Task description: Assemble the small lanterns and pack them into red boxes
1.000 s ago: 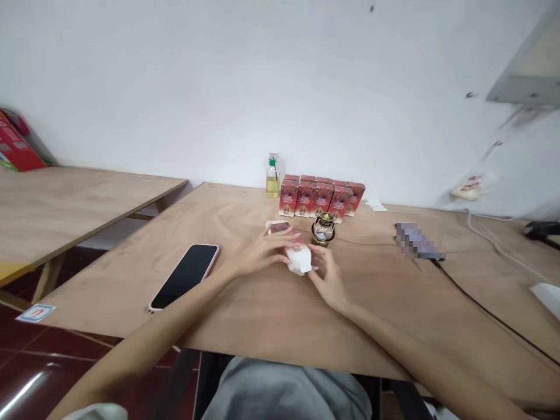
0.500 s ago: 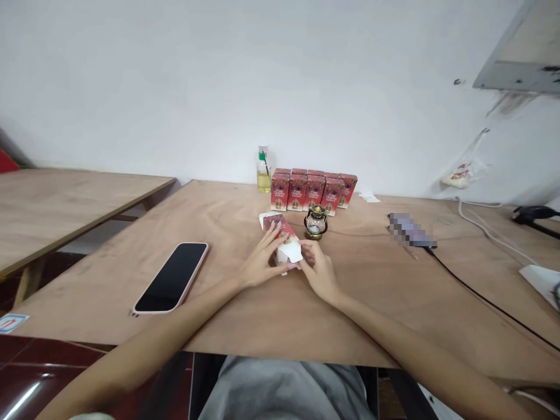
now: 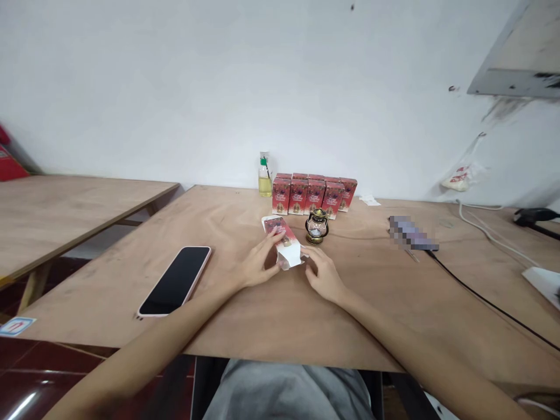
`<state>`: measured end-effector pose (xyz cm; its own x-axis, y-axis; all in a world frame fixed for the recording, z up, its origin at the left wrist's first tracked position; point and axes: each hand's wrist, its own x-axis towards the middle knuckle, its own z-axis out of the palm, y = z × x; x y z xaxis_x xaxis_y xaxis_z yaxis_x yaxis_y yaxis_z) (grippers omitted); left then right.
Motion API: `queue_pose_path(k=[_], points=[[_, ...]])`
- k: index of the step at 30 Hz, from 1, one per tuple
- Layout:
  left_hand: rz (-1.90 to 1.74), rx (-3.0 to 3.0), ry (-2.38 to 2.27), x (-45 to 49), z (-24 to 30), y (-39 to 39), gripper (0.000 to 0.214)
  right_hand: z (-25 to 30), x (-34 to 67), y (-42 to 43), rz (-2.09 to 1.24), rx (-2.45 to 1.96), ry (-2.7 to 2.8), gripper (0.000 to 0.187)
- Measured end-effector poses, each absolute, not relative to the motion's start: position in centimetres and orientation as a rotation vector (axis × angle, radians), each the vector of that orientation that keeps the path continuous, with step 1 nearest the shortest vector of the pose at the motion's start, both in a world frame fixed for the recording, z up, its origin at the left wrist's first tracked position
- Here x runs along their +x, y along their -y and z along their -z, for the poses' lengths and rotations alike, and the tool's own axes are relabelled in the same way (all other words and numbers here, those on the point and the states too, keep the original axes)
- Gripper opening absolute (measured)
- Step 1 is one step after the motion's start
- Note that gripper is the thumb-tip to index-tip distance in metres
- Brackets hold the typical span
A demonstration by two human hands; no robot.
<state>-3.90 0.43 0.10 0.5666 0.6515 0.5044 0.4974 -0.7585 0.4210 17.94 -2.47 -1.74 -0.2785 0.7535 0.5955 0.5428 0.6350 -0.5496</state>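
A red and white small carton (image 3: 286, 238) lies on the table in front of me, its near end open with white flaps sticking out. My left hand (image 3: 258, 261) grips its left side, fingers on the printed face and thumb by the open end. At the right edge, the fingertips of my right hand (image 3: 322, 271) touch the carton beside a flap, with the thumb apart from it. Just beyond my right hand, a small bronze-coloured lantern (image 3: 317, 226) with a clear body stands upright. Whatever is inside the carton is hidden.
Several red cartons (image 3: 298, 197) stand in rows near the wall. Left of them is a bottle of yellow liquid (image 3: 265, 184). A phone (image 3: 175, 283) lies left; a pixelated device (image 3: 412, 233) with a black cable (image 3: 490, 297) lies right. A second table (image 3: 79, 213) stands at left.
My right thumb has drawn back from the carton's open end, and my left fingers lie closer to its left edge, showing more of the printed face. The view has shifted slightly.
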Motion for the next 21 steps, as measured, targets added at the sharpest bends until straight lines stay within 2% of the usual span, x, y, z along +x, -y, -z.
queue_pose_path(k=[3, 10, 17, 21], points=[[-0.98, 2.574, -0.952, -4.0, 0.0, -0.5, 0.067, 1.8, 17.9, 2.3, -0.253, -0.997, 2.007, 0.054], [-1.051, 2.639, -0.856, -2.5, 0.8, 0.1, 0.072, 2.0, 17.6, 1.5, -0.193, -0.968, 1.84, 0.011], [-1.091, 2.819, -0.79, -0.9, 0.3, 0.8, 0.083, 1.0, 17.7, 1.6, -0.458, -1.032, 1.628, 0.026], [-1.207, 3.012, -0.864, -0.9, -0.2, 1.0, 0.085, 0.7, 17.4, 2.2, -0.534, -1.127, 1.539, 0.025]])
